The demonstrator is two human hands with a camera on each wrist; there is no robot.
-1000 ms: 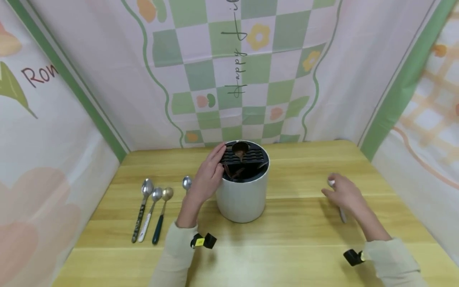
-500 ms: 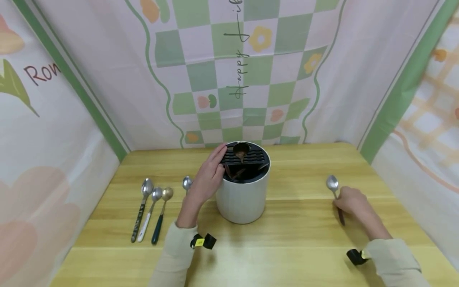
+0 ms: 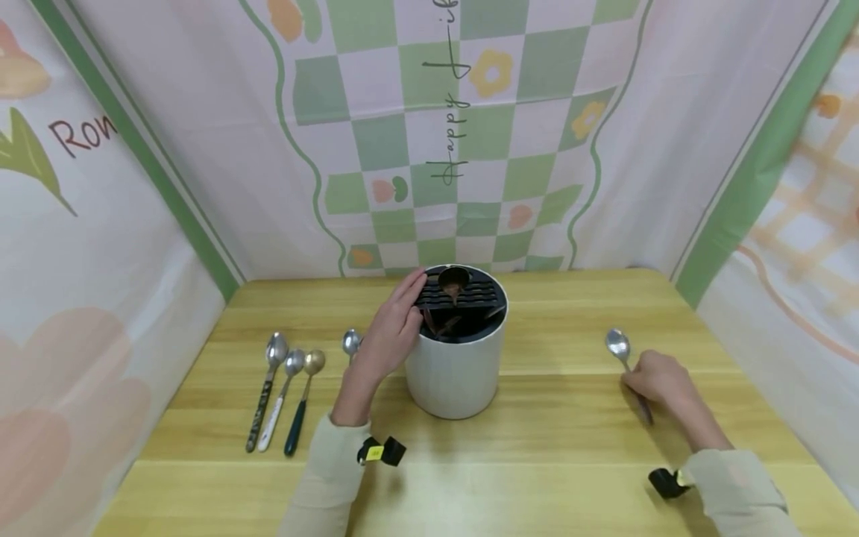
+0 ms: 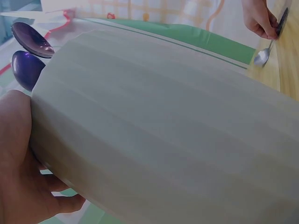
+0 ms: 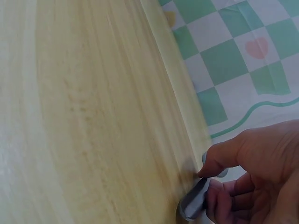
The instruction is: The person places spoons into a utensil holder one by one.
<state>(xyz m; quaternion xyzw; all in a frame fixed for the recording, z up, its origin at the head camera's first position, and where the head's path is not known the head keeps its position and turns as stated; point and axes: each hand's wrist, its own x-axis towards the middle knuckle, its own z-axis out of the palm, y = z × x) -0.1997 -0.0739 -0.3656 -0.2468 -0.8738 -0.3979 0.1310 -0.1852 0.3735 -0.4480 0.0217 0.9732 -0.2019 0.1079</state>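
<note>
A white ribbed utensil holder (image 3: 452, 380) with a black slotted top stands at the middle of the table. My left hand (image 3: 385, 335) holds its upper left side, the thumb toward the front and the fingers along the rim. Dark bowls of spoons (image 4: 29, 70) stick out of its top in the left wrist view. Well to the right, my right hand (image 3: 661, 380) pinches the handle of a metal spoon (image 3: 618, 344). This spoon's bowl points away from me, and its handle end looks dark. Whether it touches the table cannot be told.
Three spoons lie side by side at the left: one with a patterned handle (image 3: 260, 410), one with a white handle (image 3: 271, 425) and one with a dark green handle (image 3: 295, 429). Another spoon (image 3: 351, 341) is partly hidden behind my left hand. A printed cloth (image 3: 376, 142) hangs behind the table.
My right hand has drawn back slightly and lowered, bringing the spoon's bowl into clear view. Since half a second ago the bowl has shifted slightly left. The left hand stays on the utensil holder.
</note>
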